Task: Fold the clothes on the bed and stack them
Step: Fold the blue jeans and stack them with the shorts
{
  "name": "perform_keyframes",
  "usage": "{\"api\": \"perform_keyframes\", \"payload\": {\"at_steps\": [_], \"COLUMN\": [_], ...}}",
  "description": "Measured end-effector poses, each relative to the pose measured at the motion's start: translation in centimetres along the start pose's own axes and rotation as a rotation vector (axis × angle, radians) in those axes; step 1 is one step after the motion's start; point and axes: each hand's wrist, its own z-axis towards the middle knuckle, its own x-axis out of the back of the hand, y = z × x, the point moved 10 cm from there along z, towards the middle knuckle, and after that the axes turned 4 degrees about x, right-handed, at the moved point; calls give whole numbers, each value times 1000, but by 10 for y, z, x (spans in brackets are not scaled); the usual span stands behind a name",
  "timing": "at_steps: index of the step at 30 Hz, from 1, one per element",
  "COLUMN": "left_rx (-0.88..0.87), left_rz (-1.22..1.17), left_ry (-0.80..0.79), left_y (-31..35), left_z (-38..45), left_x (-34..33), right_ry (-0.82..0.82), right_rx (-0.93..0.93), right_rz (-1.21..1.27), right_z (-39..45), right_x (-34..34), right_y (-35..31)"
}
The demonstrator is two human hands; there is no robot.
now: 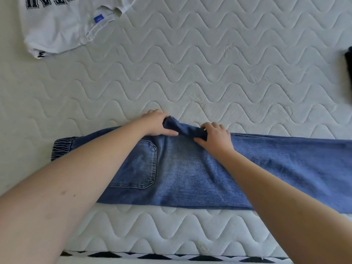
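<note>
While I watched from the head view, these were the points I logged:

Jeans: the blue jeans [190,168] lay lengthwise along the near side of the mattress [209,63], elastic waistband [62,147] to the left, legs running off the right edge of view, a back pocket [141,164] facing up.

Left hand: my left hand [156,122] pinched the raised crotch point at the far edge of the denim, thumb on top.

Right hand: my right hand [215,136] gripped the same bunched flap just beside it, fingers curled over the fold.

Risk, flap: I judged that the thick seam could spring back once released, leaving a lump that would tilt any stack.

Risk, layers: pulling that point could drag the upper leg off the lower one, so the edges would no longer match.

Risk, near edge: the denim lay close to the mattress border, and a tug toward me might slide it over.

Others: a white printed T-shirt [57,29] sat far left, well apart; a dark item [349,60] showed far right, too cropped to identify.
</note>
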Motion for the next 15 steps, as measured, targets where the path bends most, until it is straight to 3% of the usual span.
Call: {"api": "perform_keyframes", "payload": {"at_steps": [4,9,15], "left_rx": [31,-101,-243], "left_rz": [-219,-284,-178], "left_ry": [35,149,124], "left_y": [0,16,22], "left_z": [5,-8,-36], "left_x": [7,15,1], "right_ry": [-34,-236,-9], "right_rx": [8,51,253], "right_rz": [116,-13,-31], "right_z": [12,26,6], "right_x": [-1,-12,-5], "right_y": [-1,-4,-26]}}
